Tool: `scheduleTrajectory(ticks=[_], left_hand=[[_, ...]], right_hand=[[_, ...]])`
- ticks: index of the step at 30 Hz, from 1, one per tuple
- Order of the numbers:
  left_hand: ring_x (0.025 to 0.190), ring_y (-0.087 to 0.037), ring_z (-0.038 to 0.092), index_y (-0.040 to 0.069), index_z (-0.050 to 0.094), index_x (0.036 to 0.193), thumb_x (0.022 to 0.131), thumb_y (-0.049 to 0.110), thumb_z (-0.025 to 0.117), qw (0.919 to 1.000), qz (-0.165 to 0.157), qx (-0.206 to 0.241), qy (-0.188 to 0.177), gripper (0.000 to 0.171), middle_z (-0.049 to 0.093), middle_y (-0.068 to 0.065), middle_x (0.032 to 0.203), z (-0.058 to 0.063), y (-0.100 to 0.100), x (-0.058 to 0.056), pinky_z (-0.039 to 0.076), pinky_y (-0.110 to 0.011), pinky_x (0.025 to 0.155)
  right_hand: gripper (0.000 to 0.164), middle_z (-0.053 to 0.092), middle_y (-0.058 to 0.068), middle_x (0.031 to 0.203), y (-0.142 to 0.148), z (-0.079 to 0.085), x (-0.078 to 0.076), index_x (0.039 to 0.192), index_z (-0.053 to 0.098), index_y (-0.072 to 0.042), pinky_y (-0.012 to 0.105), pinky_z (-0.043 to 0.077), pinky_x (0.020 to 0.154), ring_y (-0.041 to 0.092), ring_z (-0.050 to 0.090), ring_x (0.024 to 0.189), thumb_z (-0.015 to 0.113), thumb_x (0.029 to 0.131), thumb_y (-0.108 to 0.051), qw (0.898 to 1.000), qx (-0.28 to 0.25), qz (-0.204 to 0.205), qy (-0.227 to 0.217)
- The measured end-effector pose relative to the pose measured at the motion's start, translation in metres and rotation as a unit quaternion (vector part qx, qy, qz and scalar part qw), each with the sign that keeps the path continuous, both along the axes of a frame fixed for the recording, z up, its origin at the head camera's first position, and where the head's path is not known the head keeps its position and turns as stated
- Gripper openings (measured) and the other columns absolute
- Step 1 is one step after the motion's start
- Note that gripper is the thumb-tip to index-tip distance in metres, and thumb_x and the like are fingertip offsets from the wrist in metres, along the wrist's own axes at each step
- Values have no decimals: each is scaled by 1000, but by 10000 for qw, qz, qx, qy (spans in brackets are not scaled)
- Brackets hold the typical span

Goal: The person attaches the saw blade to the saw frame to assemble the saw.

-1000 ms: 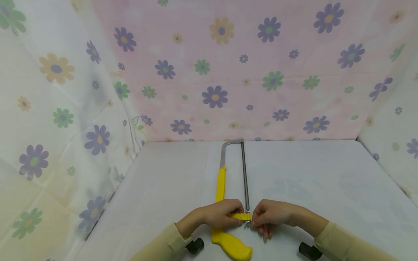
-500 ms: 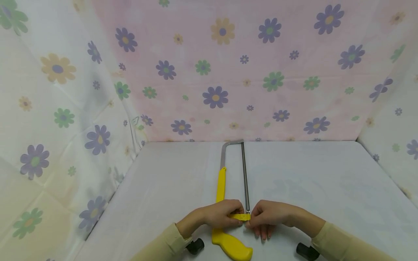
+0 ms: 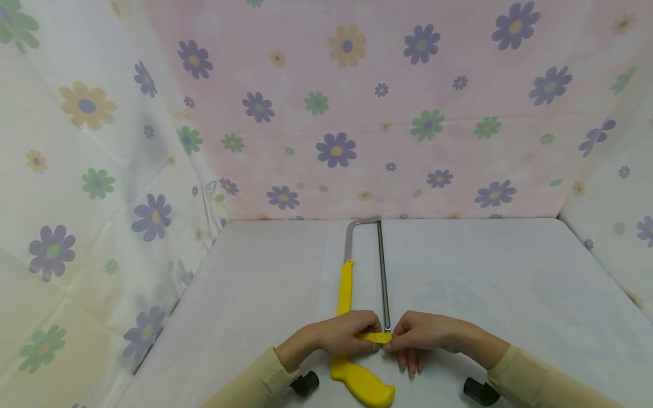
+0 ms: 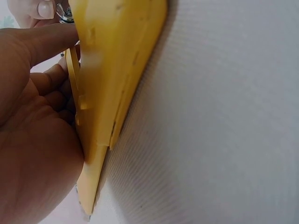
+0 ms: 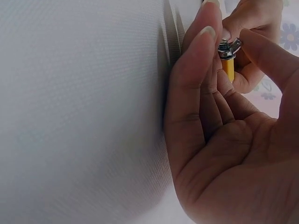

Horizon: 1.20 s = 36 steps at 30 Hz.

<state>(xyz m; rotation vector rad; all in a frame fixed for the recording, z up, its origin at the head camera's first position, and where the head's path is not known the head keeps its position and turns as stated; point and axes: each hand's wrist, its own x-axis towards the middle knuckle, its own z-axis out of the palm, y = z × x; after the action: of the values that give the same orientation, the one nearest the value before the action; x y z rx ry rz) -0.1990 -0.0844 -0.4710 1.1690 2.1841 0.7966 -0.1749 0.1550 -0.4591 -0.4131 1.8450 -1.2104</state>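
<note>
A hacksaw with a yellow handle [image 3: 363, 385] and grey metal frame lies flat on the white table, its blade side [image 3: 384, 272] to the right. My left hand [image 3: 344, 333] grips the yellow crosspiece [image 3: 376, 338] at the near end of the blade, thumb on the near side. My right hand [image 3: 428, 331] pinches the small metal wing nut [image 5: 231, 48] at the end of that crosspiece, its thumb tip against one wing. The other fingers of the right hand extend loosely along the table. In the head view my right fingertips hide the wing nut.
The white table [image 3: 510, 283] runs back to a pink flowered cloth wall [image 3: 296, 170], with flowered cloth at both sides. Dark wrist camera parts, one left [image 3: 306, 384] and one right [image 3: 480, 391], sit under the beige sleeves close to the tabletop.
My right hand has shifted slightly left, its thumb and fingertips now over the wing nut that showed beside them earlier. The left hand and the hacksaw have stayed put.
</note>
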Motion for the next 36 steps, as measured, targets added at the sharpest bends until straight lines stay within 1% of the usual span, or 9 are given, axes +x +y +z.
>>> scheduleTrajectory(ticks=[5,12,18,25,33,36], left_hand=[[83,1,46,13,60,111,102,17,65,10000,5,-3,-19,12,53,11,94,0,1,-1,41,-16,75],[83,1,46,13,59,112,102,18,65,10000,-23,-11,58,12,53,11,94,-2,0,-2,41,-15,74],[82,1,47,12,60,111,102,16,65,10000,-1,11,-75,11,54,11,93,-2,2,-2,41,-15,74],[82,0,47,13,60,109,102,17,65,10000,1,3,-34,10,54,11,93,-1,2,-1,42,-15,75],[81,1,46,12,60,109,101,16,65,10000,-42,25,30,10,53,11,92,-1,1,-1,41,-15,73],[81,1,46,11,60,109,101,15,65,9999,-69,25,76,10,53,11,92,0,1,-1,41,-15,73]], right_hand=[[31,69,3,70,3,0,0,87,74,0,20,48,49,9,62,53,69,98,-28,10000,50,-19,74],[22,69,5,71,9,-1,-1,91,72,1,20,49,50,10,63,55,70,97,-20,9999,-90,-55,-10],[18,68,5,71,11,-1,-1,91,71,3,19,49,51,10,63,55,70,95,-14,9997,-196,-39,-129],[16,69,6,71,8,-2,-1,91,71,4,19,49,51,10,63,56,69,96,-11,9998,-187,-17,-104],[17,70,6,72,2,0,-1,88,73,3,19,49,51,10,64,57,73,93,-13,9997,-199,97,-85],[23,71,7,72,0,1,-1,85,73,3,20,49,51,11,64,56,75,92,-18,9999,-105,94,7]])
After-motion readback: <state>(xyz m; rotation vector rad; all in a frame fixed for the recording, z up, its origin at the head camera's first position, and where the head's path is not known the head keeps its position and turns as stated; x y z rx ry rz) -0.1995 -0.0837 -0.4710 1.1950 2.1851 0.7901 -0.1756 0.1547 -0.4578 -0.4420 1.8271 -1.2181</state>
